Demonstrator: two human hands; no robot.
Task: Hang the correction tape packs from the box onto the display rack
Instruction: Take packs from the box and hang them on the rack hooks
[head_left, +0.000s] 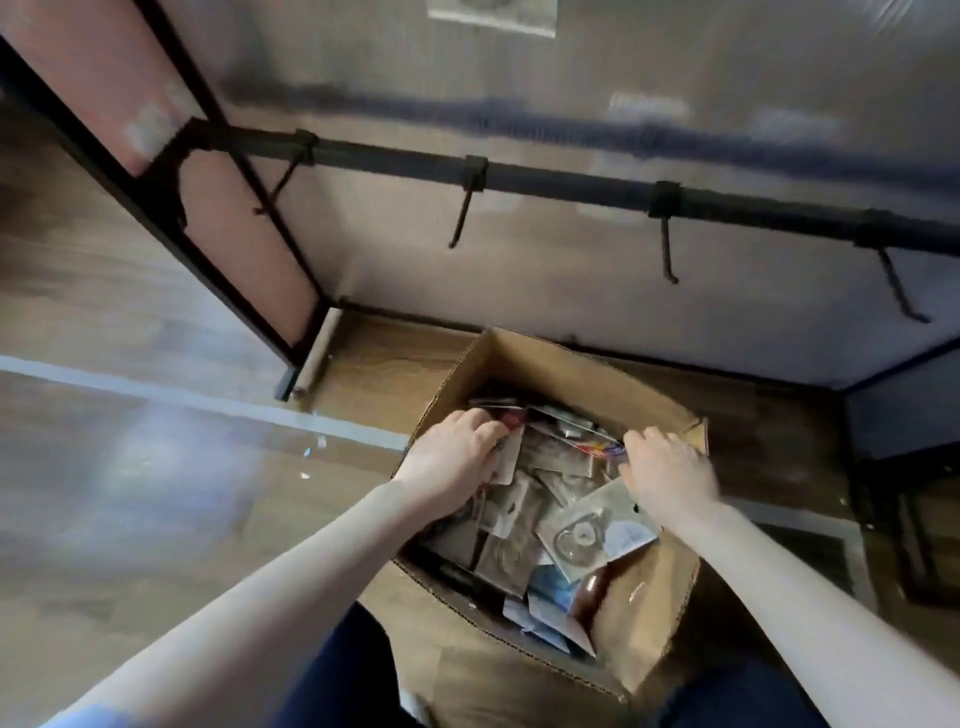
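Two hands (457, 447) (670, 470) reach into one box (644, 613); four hooks (462, 218) hang bare.

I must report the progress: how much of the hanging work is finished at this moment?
Nothing looks hung: the four hooks on the rack bar are bare. Both the left hand and right hand reach into the box, still full of packs. All hanging remains.
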